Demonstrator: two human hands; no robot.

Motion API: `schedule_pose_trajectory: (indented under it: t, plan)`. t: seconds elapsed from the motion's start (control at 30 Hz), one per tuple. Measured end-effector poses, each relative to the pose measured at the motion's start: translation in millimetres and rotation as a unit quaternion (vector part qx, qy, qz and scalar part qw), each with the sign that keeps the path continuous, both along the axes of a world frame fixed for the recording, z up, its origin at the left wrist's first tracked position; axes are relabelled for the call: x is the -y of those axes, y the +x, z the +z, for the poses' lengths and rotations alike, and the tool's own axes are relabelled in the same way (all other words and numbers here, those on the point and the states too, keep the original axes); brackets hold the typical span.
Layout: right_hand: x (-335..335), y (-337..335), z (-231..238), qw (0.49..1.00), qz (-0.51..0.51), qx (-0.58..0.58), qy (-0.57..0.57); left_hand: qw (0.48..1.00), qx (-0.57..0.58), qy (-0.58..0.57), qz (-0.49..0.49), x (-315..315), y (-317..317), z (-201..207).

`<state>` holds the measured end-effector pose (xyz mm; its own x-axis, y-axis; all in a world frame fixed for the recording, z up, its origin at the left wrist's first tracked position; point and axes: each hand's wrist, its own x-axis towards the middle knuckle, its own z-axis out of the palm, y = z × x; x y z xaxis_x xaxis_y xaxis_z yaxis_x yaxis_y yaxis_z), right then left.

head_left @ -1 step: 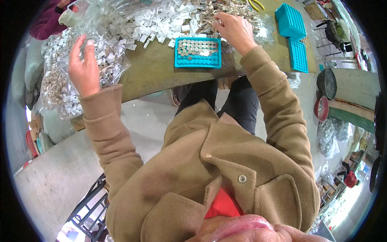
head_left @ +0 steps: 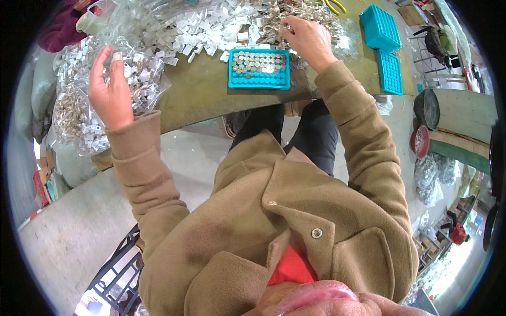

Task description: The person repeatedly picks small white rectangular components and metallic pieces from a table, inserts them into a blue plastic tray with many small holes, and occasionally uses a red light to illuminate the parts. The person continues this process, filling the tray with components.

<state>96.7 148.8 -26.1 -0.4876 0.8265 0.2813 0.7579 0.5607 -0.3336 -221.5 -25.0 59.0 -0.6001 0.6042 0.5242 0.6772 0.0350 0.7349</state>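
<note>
My left hand (head_left: 112,92) is raised over a clear plastic bag (head_left: 139,79) full of small white and coppery pieces, its fingers apart and nothing in them. At the near edge of a heap of small coppery metal parts (head_left: 271,23), my right hand (head_left: 311,42) has its fingers curled inward. Whatever is between those fingertips is too small to make out. Just left of that hand lies a turquoise tray (head_left: 259,86) with rows of round pockets. Silvery round pieces (head_left: 258,62) fill its far rows, while the near pockets show bare.
Loose white rectangular pieces (head_left: 205,29) spread across the far side of the table (head_left: 200,97). Two more turquoise trays (head_left: 380,27) (head_left: 390,72) are at the right, near a yellow-handled tool (head_left: 335,6). A person's purple sleeve (head_left: 63,26) shows at the far left.
Both hands stay almost in place. Only a very slight shift of the left hand and forearm shows.
</note>
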Motion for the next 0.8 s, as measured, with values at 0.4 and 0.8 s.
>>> schedule_pose_trajectory:
  t: [0.4, 0.8]
  plan:
    - [4, -2, 3, 0.991, 0.021, -0.128, -0.043, 0.757, 0.562, -0.118, -0.312, 1, 138, -61]
    - [35, -47, -6, 0.877, 0.105, -0.381, -0.273, 0.715, 0.652, -0.042, -0.247, -29, 121, -96]
